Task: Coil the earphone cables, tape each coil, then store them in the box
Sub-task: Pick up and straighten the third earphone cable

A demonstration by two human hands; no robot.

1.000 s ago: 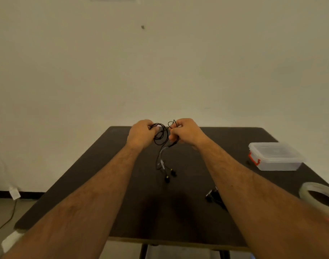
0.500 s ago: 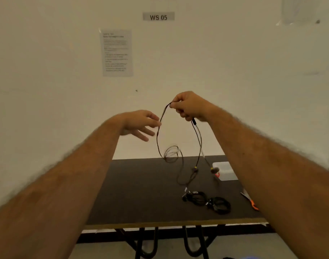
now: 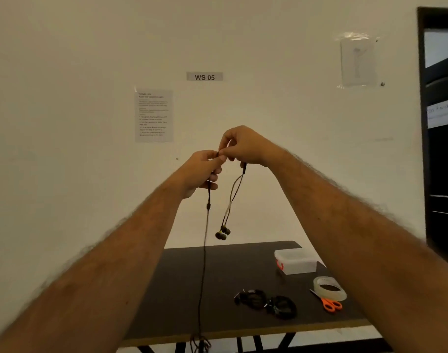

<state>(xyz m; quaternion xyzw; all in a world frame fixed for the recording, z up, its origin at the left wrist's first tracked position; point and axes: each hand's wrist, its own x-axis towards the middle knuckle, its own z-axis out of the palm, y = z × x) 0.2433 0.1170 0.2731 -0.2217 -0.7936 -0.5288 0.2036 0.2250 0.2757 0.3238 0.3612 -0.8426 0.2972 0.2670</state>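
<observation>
Earphone cable (image 3: 205,250): raised high so it hangs straight, probably ready for coiling.
Left hand (image 3: 202,171): you pinch the long strand.
Right hand (image 3: 243,146): you pinch the earbud (image 3: 221,234) end.

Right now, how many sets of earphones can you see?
3. One earphone cable hangs in the air, pinched by the left hand and right hand. Two coiled sets lie side by side on the table. The box might hide more.

- The left hand (image 3: 203,171) and right hand (image 3: 240,146) pinch one earphone cable (image 3: 205,238) high above the table (image 3: 192,314).
- Two earbuds (image 3: 222,233) hang down.
- Two coils (image 3: 266,301) lie near the scissors (image 3: 328,301), tape roll (image 3: 329,287) and box (image 3: 295,261).
</observation>
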